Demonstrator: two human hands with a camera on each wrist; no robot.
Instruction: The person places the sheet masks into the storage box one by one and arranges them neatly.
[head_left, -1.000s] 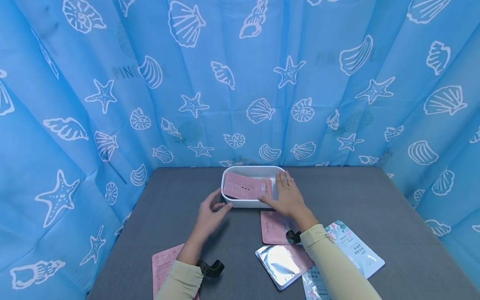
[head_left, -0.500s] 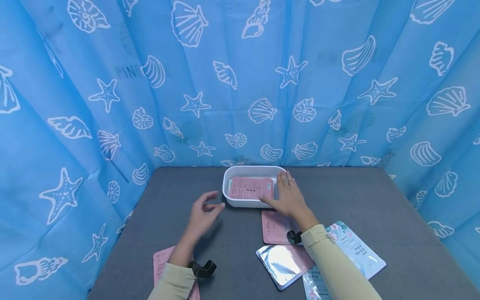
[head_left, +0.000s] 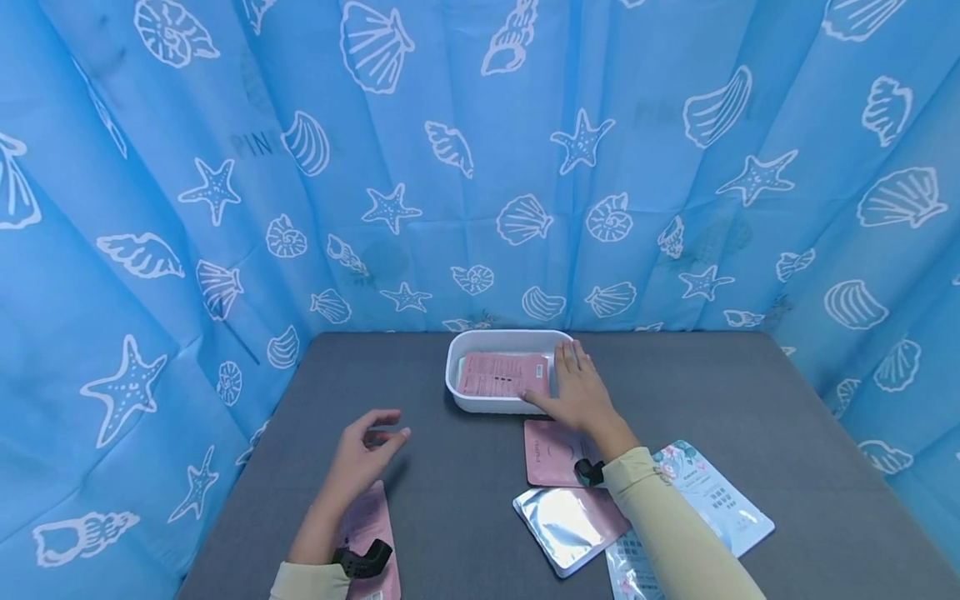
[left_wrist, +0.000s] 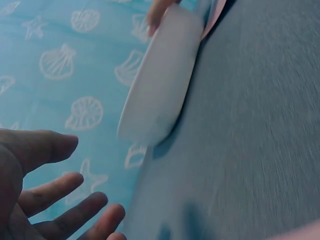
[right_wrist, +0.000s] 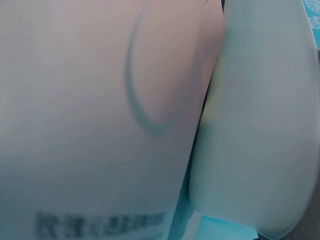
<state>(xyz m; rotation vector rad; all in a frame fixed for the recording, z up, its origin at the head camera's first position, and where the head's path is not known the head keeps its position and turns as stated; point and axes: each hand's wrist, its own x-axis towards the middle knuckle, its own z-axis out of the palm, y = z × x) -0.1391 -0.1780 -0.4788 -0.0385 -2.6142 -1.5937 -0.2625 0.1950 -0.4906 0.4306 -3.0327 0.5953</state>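
In the head view, a white oblong tub (head_left: 495, 406) stands near the table's far edge, with a pink sheet-mask sachet (head_left: 498, 375) lying flat in it. My right hand (head_left: 581, 400) rests at the tub's right end, fingers straight along the rim and thumb over the front. My left hand (head_left: 362, 454) is in the air above the table, left of the tub, with loosely bent fingers and nothing in them; the left wrist view shows its fingers (left_wrist: 55, 192) spread. Below it lies another pink sachet (head_left: 378, 533), partly covered by the forearm.
Near my right forearm lie a pink sachet (head_left: 553, 454), a silver-and-pink sachet (head_left: 566, 525) and pale floral sachets (head_left: 720, 500). The pink one fills much of the right wrist view beside the tub. A blue shell-print curtain (head_left: 480, 167) hangs behind the grey table (head_left: 450, 500).
My left hand has left the tub and moved toward me and to the left, over the left sachet. The sachet in the tub now lies flatter. My right hand has stayed in place.
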